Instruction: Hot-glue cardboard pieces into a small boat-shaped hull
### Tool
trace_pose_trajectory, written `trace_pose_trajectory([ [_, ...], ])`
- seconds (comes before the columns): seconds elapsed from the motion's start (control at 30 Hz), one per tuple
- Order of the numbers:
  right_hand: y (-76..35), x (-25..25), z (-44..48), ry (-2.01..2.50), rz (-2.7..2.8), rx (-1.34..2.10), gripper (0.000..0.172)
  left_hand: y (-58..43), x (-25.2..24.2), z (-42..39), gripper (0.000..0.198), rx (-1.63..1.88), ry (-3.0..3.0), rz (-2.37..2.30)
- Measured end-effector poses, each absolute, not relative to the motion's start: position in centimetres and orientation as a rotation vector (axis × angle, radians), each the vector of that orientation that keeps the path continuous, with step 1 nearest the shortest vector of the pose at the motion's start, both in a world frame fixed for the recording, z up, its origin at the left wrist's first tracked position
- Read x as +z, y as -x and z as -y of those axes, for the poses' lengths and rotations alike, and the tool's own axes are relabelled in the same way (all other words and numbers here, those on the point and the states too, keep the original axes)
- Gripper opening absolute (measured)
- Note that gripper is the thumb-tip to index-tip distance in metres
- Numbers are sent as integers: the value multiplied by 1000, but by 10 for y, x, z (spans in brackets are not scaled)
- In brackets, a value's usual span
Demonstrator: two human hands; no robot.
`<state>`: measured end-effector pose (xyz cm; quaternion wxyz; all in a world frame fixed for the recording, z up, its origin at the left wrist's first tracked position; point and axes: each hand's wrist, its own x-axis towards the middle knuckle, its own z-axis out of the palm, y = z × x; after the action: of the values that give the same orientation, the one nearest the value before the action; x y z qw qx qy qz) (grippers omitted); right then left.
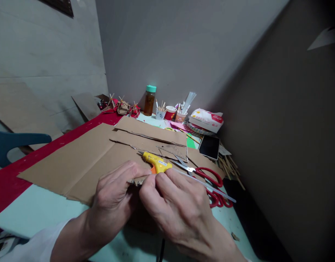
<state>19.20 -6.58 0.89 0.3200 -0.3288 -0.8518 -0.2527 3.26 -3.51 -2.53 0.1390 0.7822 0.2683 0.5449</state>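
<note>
My left hand point(114, 193) is closed on a small torn-edged piece of cardboard point(139, 180). Beside it, my right hand point(180, 205) has its fingers pinched together at the same piece; the fingertips and most of the piece are hidden. Just beyond the fingers lies a yellow hot glue gun point(158, 162) with an orange trigger, and a translucent glue stick point(213, 187) runs out of its back to the right. Scissors with red handles point(209, 174) lie right of the glue gun, with another red-handled pair point(218, 199) partly behind my right hand.
Large cardboard sheets point(82, 160) cover the table's middle. Along the wall stand a tea bottle point(149, 102), paper cups with sticks and pens point(170, 112), and a tissue pack point(206, 120). A phone point(209, 147) lies at right. Red stick-and-cardboard crafts point(123, 106) sit at the back left.
</note>
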Motion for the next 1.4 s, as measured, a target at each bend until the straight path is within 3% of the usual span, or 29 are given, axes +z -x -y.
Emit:
trace_pose_trajectory([
  [0.3, -198, 6, 62, 914, 2232, -471, 28, -34, -15, 27, 28, 1441, -2236, -843],
  [0.4, -201, 5, 60, 940, 2128, -302, 22, -36, -12, 24, 31, 1390, -2256, -917],
  [0.6, -204, 8, 56, 1040, 1892, 58, 17, -36, -4, 18, 16, 1244, -2016, -1116],
  [0.83, -203, 13, 54, 1126, 1730, 389, 18, -28, -2, 19, 28, 1060, -1816, -1100],
  [1.03, -203, 12, 51, 1140, 1666, 471, 16, -27, 5, 17, 20, 1032, -1701, -913],
  [1.4, -201, 8, 50, 1194, 1660, 488, 10, -29, 4, 17, 15, 1079, -1821, -1020],
])
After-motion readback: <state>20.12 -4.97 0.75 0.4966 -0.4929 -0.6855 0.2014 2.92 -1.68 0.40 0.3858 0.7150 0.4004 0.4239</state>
